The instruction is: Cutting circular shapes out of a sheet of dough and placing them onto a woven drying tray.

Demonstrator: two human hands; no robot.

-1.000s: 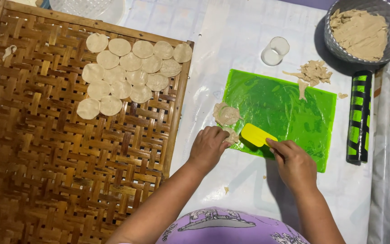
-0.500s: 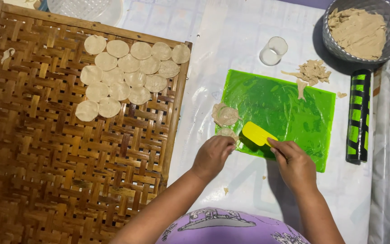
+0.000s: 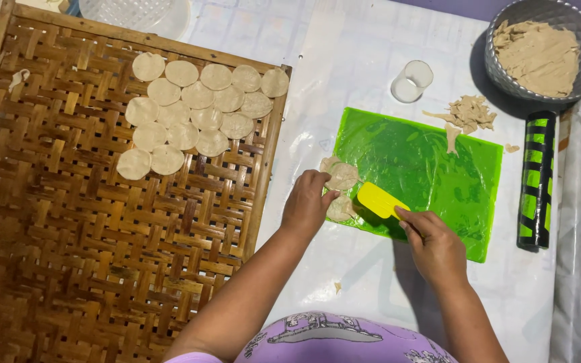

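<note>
My left hand [image 3: 307, 205] rests at the left edge of a green plastic mat [image 3: 432, 161], its fingertips touching a thin round dough disc [image 3: 341, 176]. A second disc [image 3: 339, 210] lies just below it, partly under my fingers. My right hand [image 3: 432, 245] holds a yellow scraper [image 3: 379, 199] by its handle, the blade flat on the mat beside the lower disc. On the woven bamboo tray [image 3: 102, 242] to the left, several flat dough discs [image 3: 196, 111] lie in overlapping rows near the far edge.
A grey bowl of dough [image 3: 539, 47] stands at the back right. Dough scraps [image 3: 469, 114] lie at the mat's far corner. A clear round cutter [image 3: 411, 81] sits behind the mat. A green-and-black rolling pin [image 3: 537, 181] lies along the mat's right side.
My left hand has moved up and right, from just off the mat's edge onto the dough discs. The right hand with the scraper has barely shifted.
</note>
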